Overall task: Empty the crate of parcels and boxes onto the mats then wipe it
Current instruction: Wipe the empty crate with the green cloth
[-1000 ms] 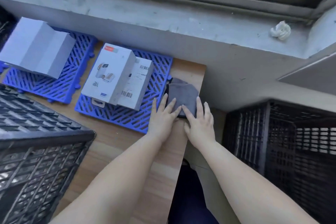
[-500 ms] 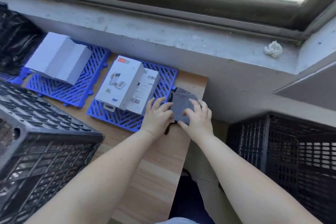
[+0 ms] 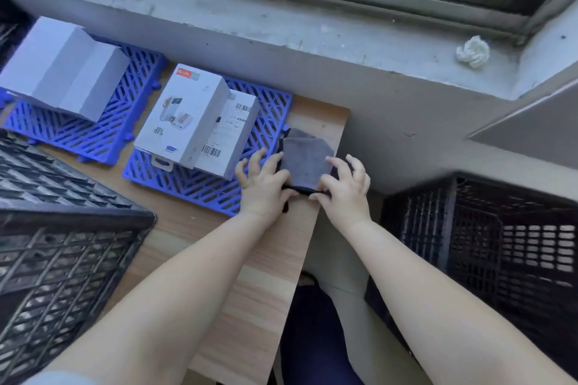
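Since a moment ago your fingers have curled: your left hand [image 3: 264,184] and right hand [image 3: 344,186] now pinch the grey cloth [image 3: 305,162] at the table's [image 3: 250,275] far corner. Crate [image 3: 62,253] at 9 o'clock; boxes [image 3: 194,122] on blue mats [image 3: 200,184] at 11.

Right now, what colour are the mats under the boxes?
Blue, with an open slatted pattern; the mats show clearly in the head view.
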{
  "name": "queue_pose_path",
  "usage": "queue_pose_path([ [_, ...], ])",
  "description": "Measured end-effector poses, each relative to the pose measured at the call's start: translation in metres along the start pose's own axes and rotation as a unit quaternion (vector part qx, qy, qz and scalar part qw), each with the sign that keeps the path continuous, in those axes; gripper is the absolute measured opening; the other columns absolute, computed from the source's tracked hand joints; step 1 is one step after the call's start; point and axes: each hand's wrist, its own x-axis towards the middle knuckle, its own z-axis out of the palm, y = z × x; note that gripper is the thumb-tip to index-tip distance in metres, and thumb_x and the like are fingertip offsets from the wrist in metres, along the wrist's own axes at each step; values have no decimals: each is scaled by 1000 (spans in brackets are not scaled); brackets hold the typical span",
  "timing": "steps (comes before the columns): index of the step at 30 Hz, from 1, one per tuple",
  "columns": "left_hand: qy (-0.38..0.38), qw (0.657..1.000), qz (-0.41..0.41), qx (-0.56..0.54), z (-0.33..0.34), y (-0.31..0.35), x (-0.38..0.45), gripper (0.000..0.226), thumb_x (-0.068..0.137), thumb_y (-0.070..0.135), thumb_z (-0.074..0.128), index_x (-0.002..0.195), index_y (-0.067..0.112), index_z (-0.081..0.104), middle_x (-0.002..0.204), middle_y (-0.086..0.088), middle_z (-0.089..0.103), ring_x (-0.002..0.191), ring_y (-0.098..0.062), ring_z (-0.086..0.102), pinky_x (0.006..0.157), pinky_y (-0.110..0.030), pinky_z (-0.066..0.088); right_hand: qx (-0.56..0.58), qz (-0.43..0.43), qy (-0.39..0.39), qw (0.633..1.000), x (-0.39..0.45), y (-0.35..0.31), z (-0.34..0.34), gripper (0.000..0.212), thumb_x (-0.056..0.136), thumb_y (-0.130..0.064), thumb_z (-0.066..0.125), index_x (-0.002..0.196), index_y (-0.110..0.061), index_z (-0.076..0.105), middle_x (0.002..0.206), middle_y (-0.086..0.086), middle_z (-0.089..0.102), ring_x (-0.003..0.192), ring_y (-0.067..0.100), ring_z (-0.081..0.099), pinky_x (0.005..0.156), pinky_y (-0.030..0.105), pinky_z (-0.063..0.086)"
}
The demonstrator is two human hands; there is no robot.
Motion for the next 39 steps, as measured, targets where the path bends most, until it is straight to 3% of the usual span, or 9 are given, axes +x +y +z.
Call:
queue_pose_path([
  [6,-12,995,-57,-75,-40,5,-4,28,74,56,75,75,29,70,150,7,44,146,-30,13,111,-47,5,108,66,4,992,12,-18,-29,24,73,-32,84,76,-16,67,139,-2,52,137,31,25,107,46,19],
  [9,-40,993,-57,-98,-69,7,0,25,76,57,74,80,32,74,151,10,41,148,-24,4,113,-47,2,133,67,-17,989,23,-28,-50,25,73,-34,84,78,-17,67,131,-3,55,132,27,29,104,39,20],
  [12,-14,997,-7,-77,-107,10,5,21,80,52,73,83,31,75,150,11,41,148,-24,5,114,-46,-2,124,33,-27,991,35,-40,-75,21,75,-29,83,76,-16,66,124,-4,56,126,24,32,95,31,18],
  [16,82,994,66,-38,-167,11,18,15,82,38,75,80,23,72,147,2,48,148,-32,14,113,-46,-1,91,-45,-1,995,62,-67,-121,11,75,-15,77,76,-15,66,121,-3,60,123,26,34,96,36,26],
  [20,212,969,128,-9,-237,12,26,16,76,27,77,69,23,63,134,-3,59,142,-36,32,110,-43,-3,78,-83,51,992,90,-111,-175,12,78,-7,68,85,-14,61,104,-5,60,116,24,39,85,25,19],
  [23,317,938,142,-16,-296,17,26,14,77,27,77,72,24,64,132,1,60,139,-33,34,111,-44,4,115,-81,133,981,104,-147,-209,14,77,-10,69,89,-16,64,87,-7,61,102,23,44,86,33,29],
  [26,372,915,153,1,-350,12,21,13,76,27,79,74,26,66,131,2,60,138,-31,34,111,-45,3,85,-102,162,978,115,-178,-239,15,83,-20,72,97,-17,69,97,-4,62,105,25,42,93,36,28],
  [33,394,909,69,112,-436,-70,-17,13,78,28,79,78,22,68,134,-1,57,140,-36,32,110,-45,-6,-43,-203,142,968,142,-275,-285,18,88,-19,66,106,-18,70,120,3,55,122,29,34,101,37,21],
  [39,443,884,-43,144,-478,-179,-94,14,79,22,78,82,13,69,131,-7,59,136,-37,36,109,-47,4,-60,-271,191,941,128,-398,-265,17,90,-22,66,105,-16,70,126,7,56,124,33,35,105,44,25],
])
